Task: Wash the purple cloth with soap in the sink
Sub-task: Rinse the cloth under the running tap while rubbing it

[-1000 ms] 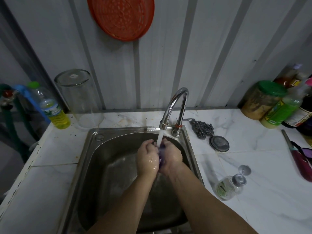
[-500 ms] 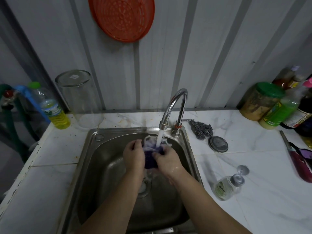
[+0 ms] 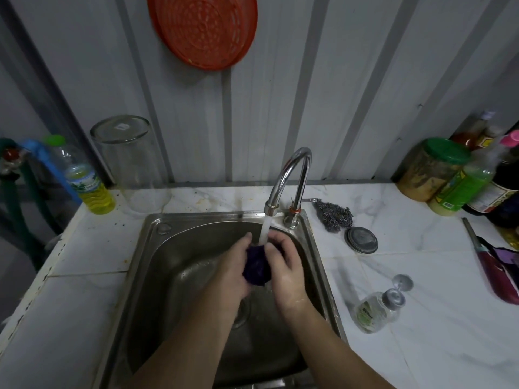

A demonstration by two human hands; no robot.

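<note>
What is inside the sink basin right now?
Both hands, left hand and right hand, grip the purple cloth under running water in the sink. Arms mostly cover the drain.

wall (image 3: 280, 94): grey corrugated panels; orange round basket (image 3: 202, 29) hanging | counter (image 3: 421, 276): white marble tiles | light: dim

Your deep purple bunched cloth (image 3: 257, 266) sits under a white water stream (image 3: 264, 230) over the dull grey steel sink (image 3: 146, 276). You have a white grey-veined marble-pattern counter (image 3: 438, 327). An orange-red round plastic strainer with concentric ribbing (image 3: 202, 29) hangs on the pale grey striped wall panel (image 3: 309, 80).
</note>
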